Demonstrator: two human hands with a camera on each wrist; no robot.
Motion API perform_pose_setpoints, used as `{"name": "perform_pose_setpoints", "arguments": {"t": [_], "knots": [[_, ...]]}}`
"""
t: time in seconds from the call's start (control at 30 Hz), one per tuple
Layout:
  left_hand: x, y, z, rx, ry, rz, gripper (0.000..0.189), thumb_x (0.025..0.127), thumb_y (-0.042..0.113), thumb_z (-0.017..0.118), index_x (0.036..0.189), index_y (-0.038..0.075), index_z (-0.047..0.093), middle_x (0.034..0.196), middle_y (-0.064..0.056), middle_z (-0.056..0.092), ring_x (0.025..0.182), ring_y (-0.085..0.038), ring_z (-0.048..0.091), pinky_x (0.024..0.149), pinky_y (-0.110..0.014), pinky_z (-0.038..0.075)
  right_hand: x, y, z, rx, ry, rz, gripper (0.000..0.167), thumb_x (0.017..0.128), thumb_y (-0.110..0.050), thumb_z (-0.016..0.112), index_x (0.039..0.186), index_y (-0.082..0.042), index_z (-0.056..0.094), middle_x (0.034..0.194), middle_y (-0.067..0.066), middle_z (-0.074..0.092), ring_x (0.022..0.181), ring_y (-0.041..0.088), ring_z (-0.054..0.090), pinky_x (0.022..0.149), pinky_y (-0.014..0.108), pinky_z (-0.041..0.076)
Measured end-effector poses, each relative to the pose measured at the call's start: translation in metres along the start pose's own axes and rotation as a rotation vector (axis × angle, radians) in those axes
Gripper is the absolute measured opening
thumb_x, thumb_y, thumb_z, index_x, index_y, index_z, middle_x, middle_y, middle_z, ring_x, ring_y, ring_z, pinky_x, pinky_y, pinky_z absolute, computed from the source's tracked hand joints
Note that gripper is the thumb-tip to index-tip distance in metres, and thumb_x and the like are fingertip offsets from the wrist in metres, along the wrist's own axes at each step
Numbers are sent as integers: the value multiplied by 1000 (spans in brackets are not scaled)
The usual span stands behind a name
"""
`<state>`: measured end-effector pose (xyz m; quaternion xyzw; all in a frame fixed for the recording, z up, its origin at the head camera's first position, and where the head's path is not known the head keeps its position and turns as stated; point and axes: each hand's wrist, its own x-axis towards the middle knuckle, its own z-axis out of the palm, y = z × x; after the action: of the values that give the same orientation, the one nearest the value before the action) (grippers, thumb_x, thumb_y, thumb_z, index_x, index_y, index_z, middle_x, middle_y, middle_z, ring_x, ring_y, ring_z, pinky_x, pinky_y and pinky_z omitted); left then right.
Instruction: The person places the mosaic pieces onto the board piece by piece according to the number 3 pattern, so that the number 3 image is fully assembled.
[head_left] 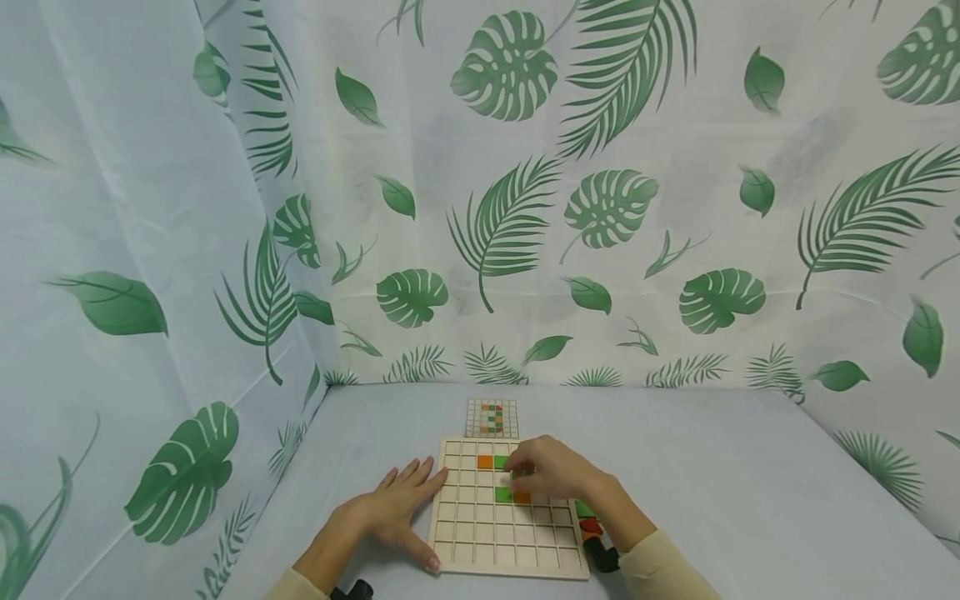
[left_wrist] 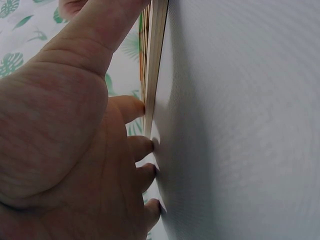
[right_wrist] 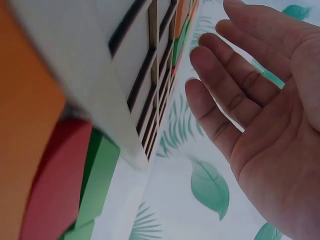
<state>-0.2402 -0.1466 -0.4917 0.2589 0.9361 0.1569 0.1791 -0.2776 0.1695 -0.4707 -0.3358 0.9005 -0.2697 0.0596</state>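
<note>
A pale wooden grid board point(head_left: 465, 554) lies on the table with orange and green tiles in some upper squares, among them an orange tile point(head_left: 485, 462) and a green tile point(head_left: 504, 495). My left hand point(head_left: 396, 508) rests spread along its left side, thumb at the near corner and index fingertip at the edge. Over the tiled squares hovers my right hand point(head_left: 555, 471), hiding part of them. The right wrist view shows its fingers point(right_wrist: 215, 110) loosely extended, with nothing between them and the thumb.
Beyond the board lies a small pattern card point(head_left: 472, 417) with coloured squares. At the board's right edge are loose pieces, including a red piece point(right_wrist: 57, 170) and a green piece point(right_wrist: 100, 170), partly under my right forearm. Leaf-printed cloth point(head_left: 510, 250) hangs behind and to the left.
</note>
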Motion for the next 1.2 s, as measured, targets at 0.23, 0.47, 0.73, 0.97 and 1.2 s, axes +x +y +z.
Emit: {"name": "perform_pose_setpoints", "arguments": {"t": [0.23,0.47,0.73,0.97,1.2], "knots": [[1,1,0,5,-6,-18,135,62,76,86,168,24,21,176,-13,10,163,-37,7,131,-62,8,-8,5,-10,-44,52,-30,20,93,-15,78,112,-10,80,106,3,78,84,5,63,73,24,56],[1,1,-1,13,-6,-20,136,61,75,87,168,24,21,176,-13,10,163,-37,7,131,-62,9,-17,13,-21,-55,75,3,22,94,-17,78,114,-8,79,107,4,76,87,8,64,74,25,57],[2,0,1,18,-7,-21,136,61,77,86,168,24,20,176,-13,10,163,-37,8,131,-62,9,-27,26,-26,-46,94,39,19,93,-17,79,111,-11,80,103,0,75,86,8,62,71,24,55],[0,2,-1,16,-9,-20,135,62,76,86,168,24,21,176,-13,10,163,-37,8,131,-62,9,-37,35,-31,-36,101,56,20,93,-19,79,111,-11,79,103,2,75,86,8,61,71,24,54],[1,2,0,13,-11,-24,135,62,76,86,168,24,21,176,-13,11,163,-37,8,131,-62,9,-46,40,-34,-27,110,66,18,92,-14,79,109,-9,79,99,1,74,83,7,59,67,23,53]]}}
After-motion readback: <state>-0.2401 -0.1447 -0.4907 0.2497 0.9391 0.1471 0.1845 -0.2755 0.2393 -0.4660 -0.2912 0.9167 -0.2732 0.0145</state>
